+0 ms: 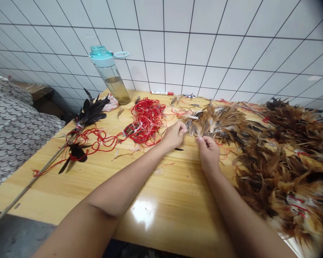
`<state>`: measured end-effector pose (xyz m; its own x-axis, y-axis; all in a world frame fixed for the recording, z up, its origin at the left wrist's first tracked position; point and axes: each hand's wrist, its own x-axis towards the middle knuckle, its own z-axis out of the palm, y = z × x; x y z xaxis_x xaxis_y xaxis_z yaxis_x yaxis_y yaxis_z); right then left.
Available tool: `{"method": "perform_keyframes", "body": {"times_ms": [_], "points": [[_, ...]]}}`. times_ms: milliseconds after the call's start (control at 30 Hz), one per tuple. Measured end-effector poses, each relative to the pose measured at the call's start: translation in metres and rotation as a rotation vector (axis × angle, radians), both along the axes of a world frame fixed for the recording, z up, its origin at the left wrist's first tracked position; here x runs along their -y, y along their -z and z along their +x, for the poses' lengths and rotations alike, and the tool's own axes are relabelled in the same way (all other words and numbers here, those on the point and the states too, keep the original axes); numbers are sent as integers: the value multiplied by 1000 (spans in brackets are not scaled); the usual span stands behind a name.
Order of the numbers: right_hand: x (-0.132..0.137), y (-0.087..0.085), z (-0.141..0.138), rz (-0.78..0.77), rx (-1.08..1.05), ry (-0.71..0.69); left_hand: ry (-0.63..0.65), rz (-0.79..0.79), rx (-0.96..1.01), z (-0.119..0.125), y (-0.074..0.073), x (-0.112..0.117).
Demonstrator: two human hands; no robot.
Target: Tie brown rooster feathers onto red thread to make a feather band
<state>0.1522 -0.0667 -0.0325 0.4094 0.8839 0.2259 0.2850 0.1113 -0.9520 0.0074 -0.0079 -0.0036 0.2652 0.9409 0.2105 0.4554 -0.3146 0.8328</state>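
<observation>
Two bare forearms are stretched across the glossy wooden table [150,200], whose near edge is left open. The left hand [173,136] and right hand [208,152] are closed, fingers pinched on the tip of a brown feather bundle [218,123]. A large feather heap [290,161] crowds the right side. Red string [146,120] is tangled just left of the hands, with a black-feathered stick [78,129] beyond. Farther back, a water bottle [111,77] and a marker [161,93] are set by the tiled wall; its label cannot be read.
</observation>
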Motion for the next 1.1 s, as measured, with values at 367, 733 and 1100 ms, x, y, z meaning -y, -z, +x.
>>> {"method": "perform_keyframes", "body": {"times_ms": [367,733,1100], "points": [[0,2,0,3,-19,-5,152,-474,667,7,1,3],[-3,6,0,1,12,-14,181,-580,883,16,-2,9],[-3,4,-1,3,20,-15,150,-554,807,23,2,19]]}}
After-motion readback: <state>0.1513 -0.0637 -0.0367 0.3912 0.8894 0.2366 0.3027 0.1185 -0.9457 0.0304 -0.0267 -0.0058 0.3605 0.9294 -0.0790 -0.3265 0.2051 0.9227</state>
